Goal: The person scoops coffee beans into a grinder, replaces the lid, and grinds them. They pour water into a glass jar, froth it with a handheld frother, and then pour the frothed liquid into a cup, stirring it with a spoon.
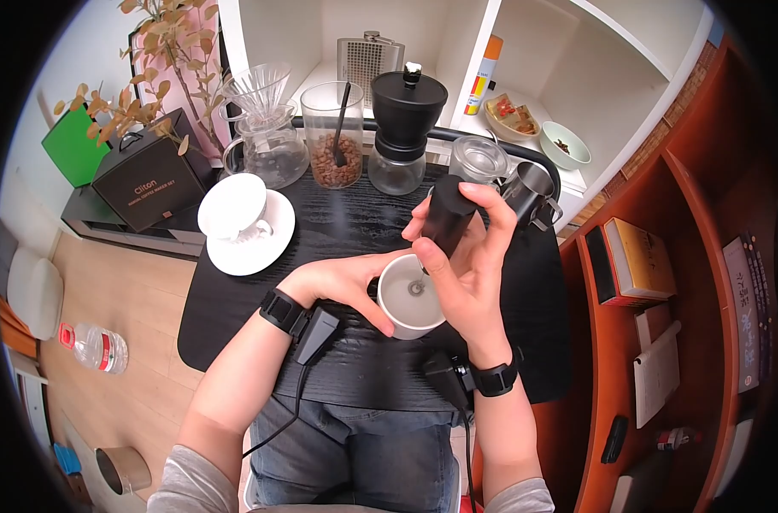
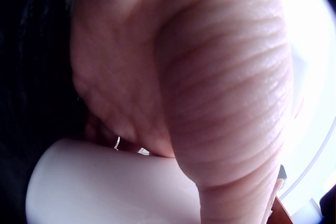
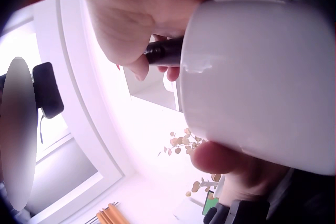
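Observation:
A white cup stands on the black table, a whisk head in the pale liquid inside. My left hand grips the cup, its thumb along the near side; the far fingers are hidden. In the left wrist view the left hand lies against the cup. Above the cup, my right hand holds a black handheld frother, tilted, by its body. The right wrist view shows the right hand with the frother beyond the cup.
Behind the cup stand a black grinder, a glass of beans, a glass dripper pot, a glass jar and a metal pitcher. A white cup rests on a saucer at the left.

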Motion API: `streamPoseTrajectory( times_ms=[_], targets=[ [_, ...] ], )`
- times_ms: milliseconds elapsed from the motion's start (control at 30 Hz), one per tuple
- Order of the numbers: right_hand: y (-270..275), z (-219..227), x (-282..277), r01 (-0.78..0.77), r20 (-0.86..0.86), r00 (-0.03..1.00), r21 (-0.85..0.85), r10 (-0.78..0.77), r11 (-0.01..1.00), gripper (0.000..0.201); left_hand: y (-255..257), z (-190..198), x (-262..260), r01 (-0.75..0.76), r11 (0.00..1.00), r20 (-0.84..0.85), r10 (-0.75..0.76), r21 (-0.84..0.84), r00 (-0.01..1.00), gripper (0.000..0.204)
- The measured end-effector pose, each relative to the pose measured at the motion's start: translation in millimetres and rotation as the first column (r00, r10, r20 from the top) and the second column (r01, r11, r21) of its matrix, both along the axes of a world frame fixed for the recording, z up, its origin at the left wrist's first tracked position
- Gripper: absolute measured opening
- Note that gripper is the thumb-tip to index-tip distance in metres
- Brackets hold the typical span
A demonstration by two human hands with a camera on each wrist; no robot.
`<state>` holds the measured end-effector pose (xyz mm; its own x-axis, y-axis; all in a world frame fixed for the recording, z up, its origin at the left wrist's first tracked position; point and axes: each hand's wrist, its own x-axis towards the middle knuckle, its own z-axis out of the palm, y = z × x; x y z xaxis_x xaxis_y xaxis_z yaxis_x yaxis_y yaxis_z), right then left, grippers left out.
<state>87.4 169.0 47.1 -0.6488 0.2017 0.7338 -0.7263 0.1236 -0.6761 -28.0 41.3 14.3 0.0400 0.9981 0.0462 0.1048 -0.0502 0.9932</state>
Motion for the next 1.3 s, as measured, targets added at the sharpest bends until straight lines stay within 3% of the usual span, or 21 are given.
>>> streamPoseTrajectory(
  times_ms=[200, 267, 467, 633, 700, 867, 967, 1133, 1200, 1300],
  targets=[
    [1, 2, 4, -0.015, 0.156, 0.988, 0.033, 0.009, 0.999, 0.062, 0, -4, -3, 0.054, 0.996, 0.003, -0.054, -0.072, 0.999, 0.082],
    [-2, 5, 4, -0.043, 0.173, 0.983, -0.083, 0.057, 0.996, 0.059, 0, -5, -3, 0.054, 0.996, 0.028, -0.052, -0.075, 0.998, 0.079],
    [-2, 0, -1, -0.016, 0.031, 0.999, -0.173, 0.022, 0.985, 0.059, 2, -8, -3, 0.031, 0.999, 0.007, -0.031, -0.028, 0.999, 0.08],
    [-2, -3, -4, 0.042, -0.033, 0.998, -0.112, -0.046, 0.993, 0.061, 1, -2, 0, 0.012, 1.0, 0.026, -0.012, -0.009, 1.0, 0.08],
    [1, -3, -3, 0.129, -0.064, 0.99, 0.033, -0.127, 0.991, 0.059, 1, 0, 0, 0.015, 1.0, 0.017, -0.015, -0.008, 1.0, 0.08],
    [3, 0, 0, 0.137, 0.014, 0.99, 0.155, -0.14, 0.978, 0.058, 1, -1, -1, 0.023, 1.0, -0.024, -0.023, -0.005, 0.999, 0.08],
    [-1, 1, 1, -0.032, 0.143, 0.989, -0.019, 0.034, 0.999, 0.055, 1, -6, -3, 0.042, 0.997, -0.012, -0.043, -0.072, 0.999, 0.079],
    [-2, 0, 0, -0.041, 0.134, 0.99, -0.086, 0.052, 0.995, 0.058, 2, -8, -5, 0.044, 0.996, -0.041, -0.048, -0.079, 0.998, 0.085],
    [-5, -2, -2, -0.017, 0.024, 1.0, -0.15, 0.02, 0.989, 0.058, 2, -7, -3, 0.042, 0.998, -0.009, -0.042, -0.054, 0.999, 0.087],
    [-1, -5, -4, 0.033, -0.026, 0.999, -0.075, -0.035, 0.997, 0.061, 2, -6, -2, 0.036, 0.999, 0.036, -0.035, -0.024, 0.999, 0.089]
  ],
)
